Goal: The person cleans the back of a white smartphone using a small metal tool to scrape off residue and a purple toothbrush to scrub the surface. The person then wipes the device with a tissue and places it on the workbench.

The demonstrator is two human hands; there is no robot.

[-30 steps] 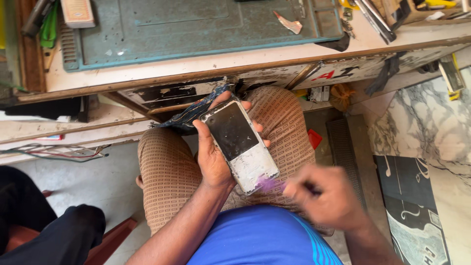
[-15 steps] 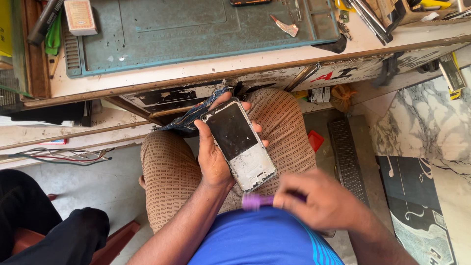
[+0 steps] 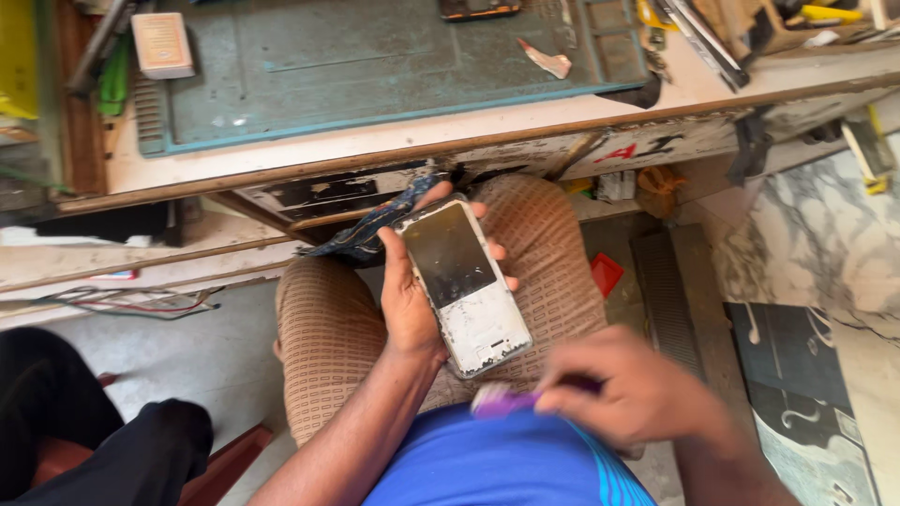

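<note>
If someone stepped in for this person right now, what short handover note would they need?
Left hand: grips an opened phone body over the lap, inner side up, with a dark panel at its upper end and scraped white residue at its lower end.
Right hand: blurred, holds a small purple tool just below the phone's lower edge.
Green work mat lies on the bench ahead.
Done: phone is open. Left: residue remains on the lower part.

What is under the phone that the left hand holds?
Under the phone are the left hand, whose fingertips show at its right edge, and the lap in checked trousers. The palm side and the phone's underside are covered.
</note>
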